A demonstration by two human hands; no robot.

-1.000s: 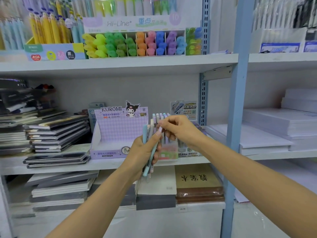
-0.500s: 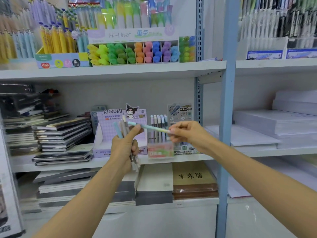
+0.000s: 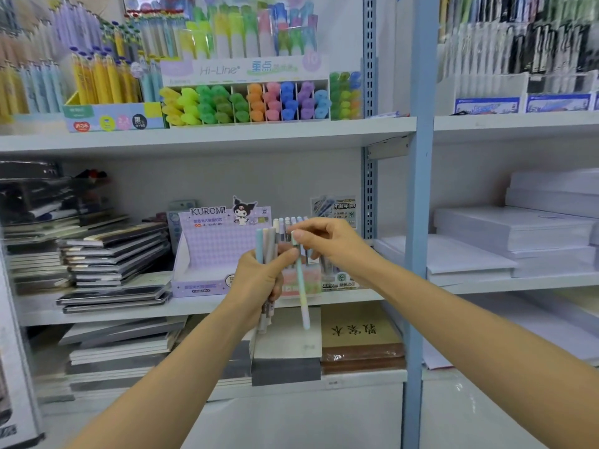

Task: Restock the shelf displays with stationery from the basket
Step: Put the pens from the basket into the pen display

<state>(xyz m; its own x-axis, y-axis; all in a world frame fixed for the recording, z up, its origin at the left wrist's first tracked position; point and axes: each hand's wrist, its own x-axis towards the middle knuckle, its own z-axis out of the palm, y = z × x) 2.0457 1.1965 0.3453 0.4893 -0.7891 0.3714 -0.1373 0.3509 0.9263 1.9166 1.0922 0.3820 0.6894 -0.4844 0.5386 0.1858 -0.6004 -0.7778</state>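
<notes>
Shelves (image 3: 207,137) are spanning the whole wall ahead of the hands, with a blue post (image 3: 418,222) rising just right of the right hand. White paper stacks (image 3: 512,228) are lying well to the right of the hands, and a pile of dark notebooks (image 3: 113,251) is lying well to the left of the left hand. Above the hands, on the upper board, a highlighter display (image 3: 246,102) is showing rows of bright caps. Just behind and left of the left hand a purple Kuromi box (image 3: 210,254) is sitting on the middle shelf. Behind both hands a small pen box (image 3: 298,283) is standing beside it, with capped pens (image 3: 293,222) sticking up out of it. The left hand (image 3: 259,280) is gripping a bundle of pens (image 3: 267,241) upright, fingers curled round their middles. The right hand (image 3: 327,241), just beside it, is pinching the top end of a single pastel pen (image 3: 303,296). This pen is hanging down, slightly tilted, in front of the pen box, its lower end reaching below the shelf edge.
</notes>
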